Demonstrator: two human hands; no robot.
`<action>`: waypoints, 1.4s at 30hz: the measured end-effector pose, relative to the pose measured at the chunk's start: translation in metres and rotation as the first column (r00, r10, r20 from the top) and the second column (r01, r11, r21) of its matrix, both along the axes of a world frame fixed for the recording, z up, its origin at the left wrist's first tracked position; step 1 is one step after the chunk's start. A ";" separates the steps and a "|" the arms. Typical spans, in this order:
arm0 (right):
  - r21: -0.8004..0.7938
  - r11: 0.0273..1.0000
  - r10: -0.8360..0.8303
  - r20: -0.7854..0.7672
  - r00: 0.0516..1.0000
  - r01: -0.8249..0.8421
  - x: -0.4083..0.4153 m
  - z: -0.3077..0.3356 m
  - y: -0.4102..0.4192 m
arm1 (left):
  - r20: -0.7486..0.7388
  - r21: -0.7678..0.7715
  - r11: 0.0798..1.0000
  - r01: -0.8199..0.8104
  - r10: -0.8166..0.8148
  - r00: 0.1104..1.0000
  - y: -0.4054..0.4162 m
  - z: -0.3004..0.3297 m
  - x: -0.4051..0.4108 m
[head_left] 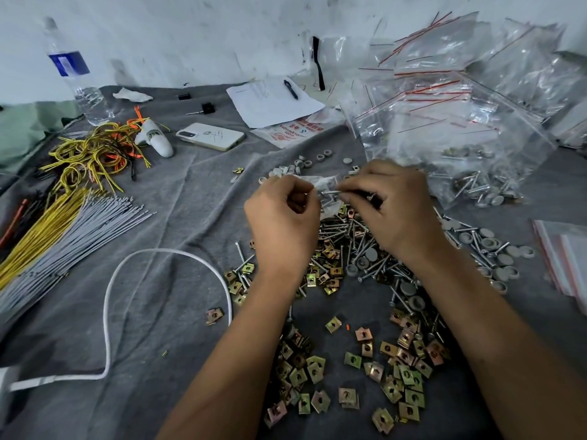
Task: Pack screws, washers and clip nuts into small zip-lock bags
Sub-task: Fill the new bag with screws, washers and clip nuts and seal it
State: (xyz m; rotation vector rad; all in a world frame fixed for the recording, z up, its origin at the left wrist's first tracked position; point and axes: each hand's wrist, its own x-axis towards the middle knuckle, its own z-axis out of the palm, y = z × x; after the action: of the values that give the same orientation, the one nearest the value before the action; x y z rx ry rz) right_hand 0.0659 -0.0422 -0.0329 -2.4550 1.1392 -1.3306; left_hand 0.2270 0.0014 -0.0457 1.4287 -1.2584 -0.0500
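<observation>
My left hand (282, 214) pinches the edge of a small clear zip-lock bag (327, 185) held above the grey cloth. My right hand (390, 201) pinches a silver screw (332, 192) whose tip points into the bag's mouth. Beneath both hands lies a heap of screws (359, 249) mixed with grey round washers (502, 258). Brass-coloured clip nuts (397, 369) are scattered nearer to me. More grey washers (305, 163) lie just beyond the bag.
A pile of filled zip-lock bags (460, 106) fills the back right; flat empty bags (565, 258) lie at the right edge. Left are wire bundles (63, 217), a white cord (165, 268), a phone (209, 136), a water bottle (76, 81) and paper with a pen (273, 100).
</observation>
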 end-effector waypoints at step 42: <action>0.213 0.977 -0.014 -0.024 1.000 0.019 -0.003 0.001 0.000 | -0.437 -0.149 0.983 -0.107 0.031 0.899 -0.003 0.010 0.026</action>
State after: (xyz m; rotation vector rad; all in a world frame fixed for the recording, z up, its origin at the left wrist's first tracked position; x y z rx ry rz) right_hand 0.0625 -0.0423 -0.0315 -2.3174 1.2391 -1.1219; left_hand 0.2527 -0.0017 -0.0354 1.2270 -0.8218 -0.1983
